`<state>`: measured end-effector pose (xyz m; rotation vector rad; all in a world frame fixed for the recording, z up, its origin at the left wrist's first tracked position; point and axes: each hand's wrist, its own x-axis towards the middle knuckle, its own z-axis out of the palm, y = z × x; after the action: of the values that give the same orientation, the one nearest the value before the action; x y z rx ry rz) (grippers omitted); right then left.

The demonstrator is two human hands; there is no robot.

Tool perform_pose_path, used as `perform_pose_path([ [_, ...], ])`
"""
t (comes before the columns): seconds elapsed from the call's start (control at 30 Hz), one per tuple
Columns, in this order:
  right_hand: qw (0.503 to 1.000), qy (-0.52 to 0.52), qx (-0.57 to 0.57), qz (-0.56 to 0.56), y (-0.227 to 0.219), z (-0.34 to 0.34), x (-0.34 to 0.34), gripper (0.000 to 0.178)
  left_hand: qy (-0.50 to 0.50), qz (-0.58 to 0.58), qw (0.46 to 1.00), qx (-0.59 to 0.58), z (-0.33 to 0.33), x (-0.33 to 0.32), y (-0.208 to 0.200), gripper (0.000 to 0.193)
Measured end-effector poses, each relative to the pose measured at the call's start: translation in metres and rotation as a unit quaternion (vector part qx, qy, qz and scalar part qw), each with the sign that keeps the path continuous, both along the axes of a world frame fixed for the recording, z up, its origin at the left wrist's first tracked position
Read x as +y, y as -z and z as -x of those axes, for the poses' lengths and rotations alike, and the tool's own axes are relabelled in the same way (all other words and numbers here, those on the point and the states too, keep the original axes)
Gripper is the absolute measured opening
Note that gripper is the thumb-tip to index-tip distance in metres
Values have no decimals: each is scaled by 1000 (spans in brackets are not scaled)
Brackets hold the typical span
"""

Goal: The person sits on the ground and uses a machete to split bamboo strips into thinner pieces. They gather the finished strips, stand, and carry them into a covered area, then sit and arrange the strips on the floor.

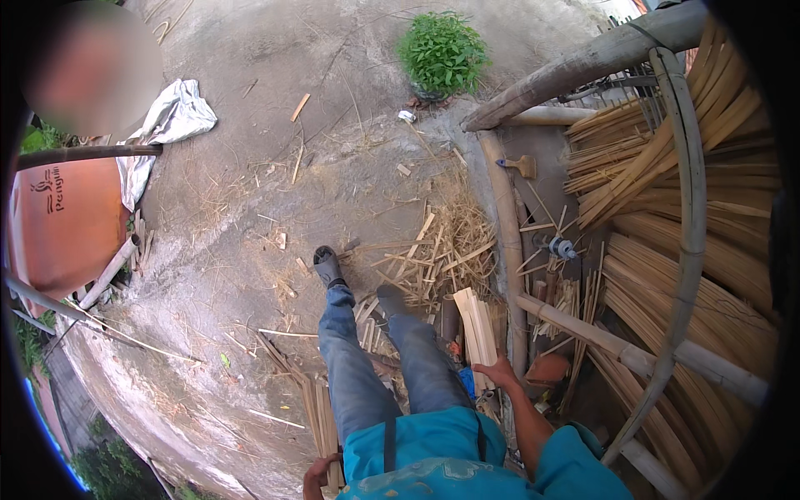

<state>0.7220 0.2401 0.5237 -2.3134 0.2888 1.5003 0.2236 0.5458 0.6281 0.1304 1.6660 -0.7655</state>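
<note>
A short bundle of pale, flat bamboo strips stands up out of my right hand, whose fingers are closed around its lower end beside my right leg. At the lower edge, my left hand is curled against another bundle of longer, browner bamboo strips, which lies along the outside of my left leg. Its fingers are partly hidden but look closed on these strips. Just left of the right-hand bundle, an upright round piece of wood shows past my knee.
A heap of shavings and offcuts lies beyond my feet. Along the right runs a bamboo pole frame, with long strips stacked behind it. A brush rests inside. A potted plant stands ahead; an orange tank is at left.
</note>
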Motion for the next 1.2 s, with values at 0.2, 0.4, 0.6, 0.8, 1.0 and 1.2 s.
perform_pose_path([
  [0.2,997,61,-40,14,-21,3,47,81,59,-13,998,-15,-50,92,3,39],
  [0.4,991,103,-69,44,-27,12,125,82,73,-34,993,-83,-93,241,53,34],
  [0.6,986,139,-80,35,-51,-22,273,88,59,-63,988,-130,-112,385,64,29],
  [0.8,992,84,-89,2,-25,-44,310,83,63,-70,981,-167,-152,487,64,25],
  [1.0,988,139,-74,-5,-53,-97,364,83,86,-74,974,-195,-233,546,63,20],
  [1.2,980,189,-56,16,-14,-107,351,79,204,-131,931,-271,-382,585,51,31],
])
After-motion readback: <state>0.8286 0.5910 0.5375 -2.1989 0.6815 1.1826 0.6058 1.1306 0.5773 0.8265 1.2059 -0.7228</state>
